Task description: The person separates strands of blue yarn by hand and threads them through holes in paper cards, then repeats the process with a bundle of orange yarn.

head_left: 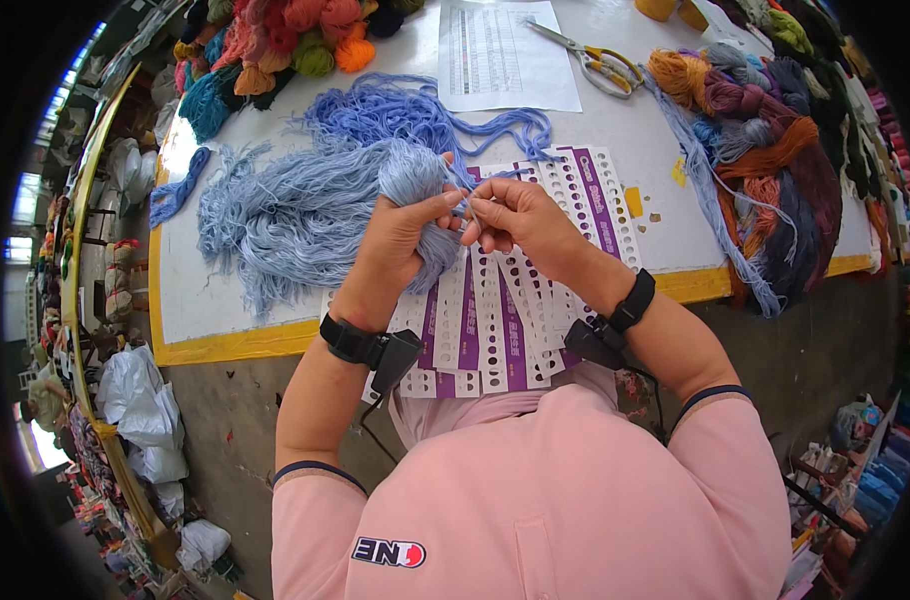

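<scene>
My left hand [403, 232] is closed round the gathered end of a light blue thread skein [305, 215], whose loose strands spread over the table to the left. My right hand [520, 215] meets it at the fingertips, thumb and forefinger pinched together at the blue thread; the exact strand is too small to make out. Under and beyond my hands lie several white and purple punched thread cards [485, 330], fanned out and reaching over the table's near edge towards my lap. A darker periwinkle-blue skein [385, 115] rests just past the light blue one.
Scissors [600, 65] with yellow handles lie beside a printed sheet [500, 60]. Bright skeins [305, 35] are heaped at the far left, and mixed brown, orange and blue skeins [765, 160] at the right. A small blue bundle [182, 188] sits near the yellow table edge [235, 345].
</scene>
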The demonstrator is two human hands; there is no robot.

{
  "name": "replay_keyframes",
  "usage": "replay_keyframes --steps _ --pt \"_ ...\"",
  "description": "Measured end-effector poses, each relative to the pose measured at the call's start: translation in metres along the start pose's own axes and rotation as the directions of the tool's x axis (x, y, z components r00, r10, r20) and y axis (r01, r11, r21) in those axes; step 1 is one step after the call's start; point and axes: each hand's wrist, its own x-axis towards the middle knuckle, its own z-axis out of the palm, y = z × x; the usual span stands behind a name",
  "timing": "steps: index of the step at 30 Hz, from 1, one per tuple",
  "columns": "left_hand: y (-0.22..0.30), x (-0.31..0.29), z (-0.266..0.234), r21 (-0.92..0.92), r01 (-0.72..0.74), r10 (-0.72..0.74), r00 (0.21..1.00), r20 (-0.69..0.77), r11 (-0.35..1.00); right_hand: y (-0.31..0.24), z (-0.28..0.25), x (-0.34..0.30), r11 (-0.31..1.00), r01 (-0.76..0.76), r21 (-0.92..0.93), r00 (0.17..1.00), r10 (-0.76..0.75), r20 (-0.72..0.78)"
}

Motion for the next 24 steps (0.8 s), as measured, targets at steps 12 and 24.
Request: replay_keyframes --steps 12,24 --pt "-0.003 -0.001 0.000 0.074 -0.028 0.030 0.999 -0.028 0.997 0.001 0.001 0.000 0.996 0.001 -0.085 0.999 -0.005 -0.054" --pt "0.025 -0.007 -0.016 0.231 0.251 -0.272 0.960 0.064 0.940 -0.005 -0.012 -0.007 0.969 0.005 -0.246 1.000 -0.002 0.013"
